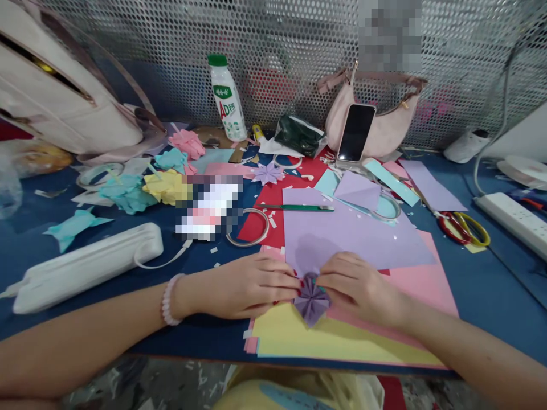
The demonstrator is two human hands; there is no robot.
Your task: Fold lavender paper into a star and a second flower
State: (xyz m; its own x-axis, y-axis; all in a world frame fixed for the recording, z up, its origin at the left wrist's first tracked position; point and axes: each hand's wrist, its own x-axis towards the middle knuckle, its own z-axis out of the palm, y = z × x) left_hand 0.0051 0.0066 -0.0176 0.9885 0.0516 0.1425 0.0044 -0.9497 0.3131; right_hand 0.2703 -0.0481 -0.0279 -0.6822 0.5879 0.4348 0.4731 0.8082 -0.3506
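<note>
A folded purple paper flower (311,300) with pleated petals is held between both hands above the stacked coloured sheets. My left hand (239,285), with a beaded bracelet at its wrist, pinches the flower's left edge. On the other side my right hand (361,287) has thumb and fingers closed on its upper right edge. Beneath the hands lie a large lilac sheet (350,239), pink sheets (431,285) and a yellow sheet (307,341). A green pen-like tool (307,208) rests across the lilac sheet.
Finished paper shapes, teal (128,192), yellow (166,187) and pink (188,143), sit at the left. A white power strip (89,265), tape roll (248,228), bottle (227,102), phone (357,132), handbag (395,125) and scissors (464,229) surround the papers.
</note>
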